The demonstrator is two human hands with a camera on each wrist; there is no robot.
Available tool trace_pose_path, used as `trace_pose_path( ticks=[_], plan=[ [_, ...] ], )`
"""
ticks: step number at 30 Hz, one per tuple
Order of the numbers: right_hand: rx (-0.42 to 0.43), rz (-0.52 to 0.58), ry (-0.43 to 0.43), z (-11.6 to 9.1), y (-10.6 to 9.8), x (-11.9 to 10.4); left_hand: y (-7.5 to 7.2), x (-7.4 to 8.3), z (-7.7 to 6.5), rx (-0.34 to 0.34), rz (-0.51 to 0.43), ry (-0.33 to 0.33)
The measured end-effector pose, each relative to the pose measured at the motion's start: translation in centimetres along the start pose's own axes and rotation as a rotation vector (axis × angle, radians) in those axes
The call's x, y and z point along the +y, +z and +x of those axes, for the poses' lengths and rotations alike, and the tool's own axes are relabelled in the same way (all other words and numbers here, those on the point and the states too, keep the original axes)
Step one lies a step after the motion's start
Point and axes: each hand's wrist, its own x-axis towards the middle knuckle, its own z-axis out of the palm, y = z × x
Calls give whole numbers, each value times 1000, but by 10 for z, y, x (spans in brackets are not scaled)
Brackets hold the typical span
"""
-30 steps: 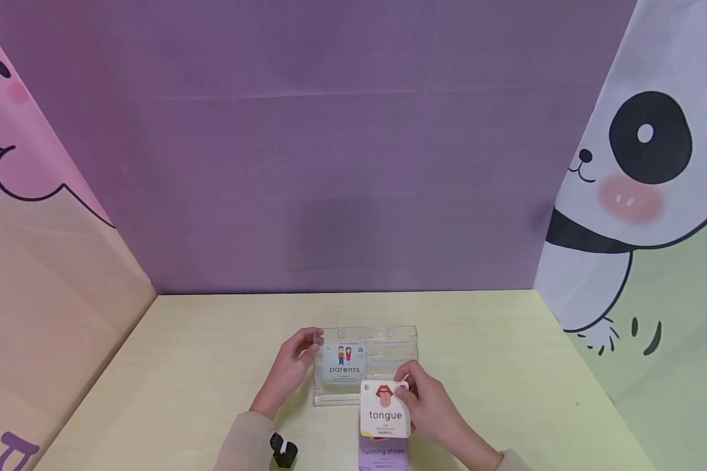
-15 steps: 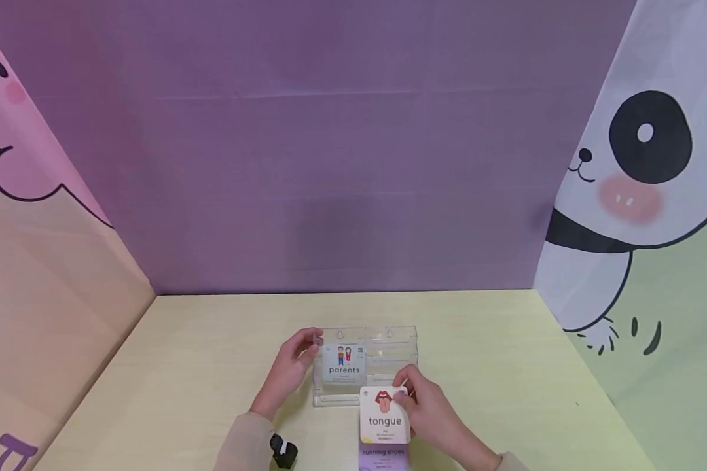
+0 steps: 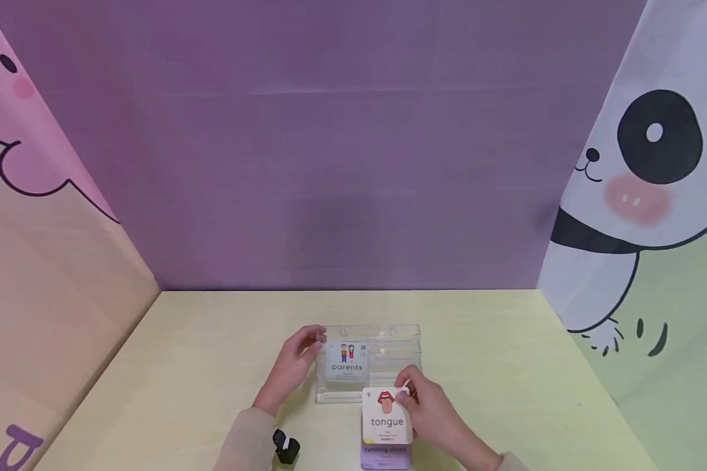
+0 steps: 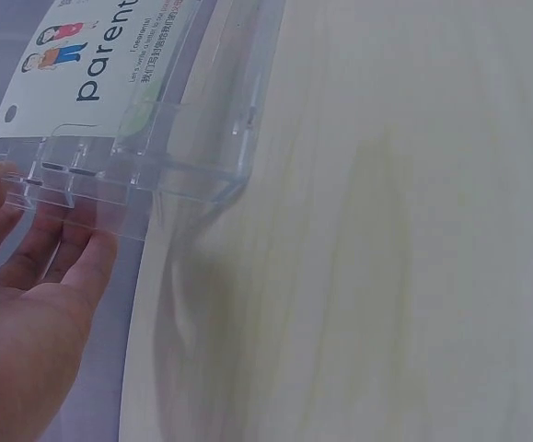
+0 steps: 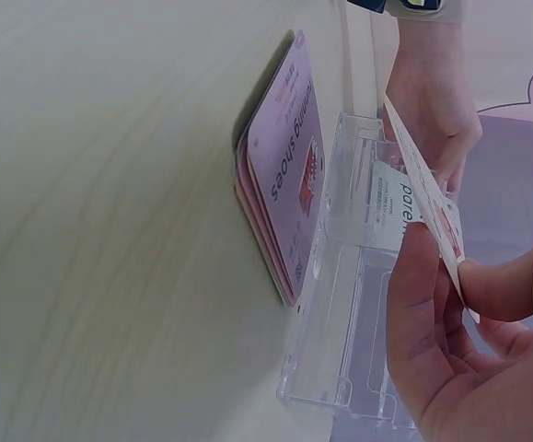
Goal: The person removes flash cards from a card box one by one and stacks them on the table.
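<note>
A clear plastic card rack [image 3: 396, 338] stands on the table, holding a white "parents" flashcard [image 3: 346, 373] in its left part. My left hand [image 3: 292, 367] grips the rack's left edge, fingers behind the plastic in the left wrist view. Between thumb and fingers, my right hand [image 3: 435, 411] pinches a white "tongue" flashcard [image 3: 381, 428] by its right side, in front of the rack. Below that card lies a small stack topped by a purple "running shoes" flashcard [image 5: 284, 161]; the head view shows only its lower part. The rack's right part holds no card.
Pale wooden table [image 3: 212, 340] surrounds the rack. A purple wall panel [image 3: 353, 163] rises at the back, with a panda-printed panel [image 3: 595, 281] at the right. A small black object [image 3: 287, 449] shows beside the left sleeve.
My right hand has drawn the "tongue" flashcard slightly down toward me, over the stack. The left hand keeps its grip on the rack. The head view has shifted a little.
</note>
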Motion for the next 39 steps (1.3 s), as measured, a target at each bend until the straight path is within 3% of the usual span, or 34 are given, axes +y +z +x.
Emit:
trace_pose_path(
  ticks=[14,39],
  plan=[
    [-32,43,28,-4,3,2,-1,-1,0,0,-27,-9],
    [-82,-10,56,-5,7,6,-1,3,0,-13,-31,-7]
  ],
)
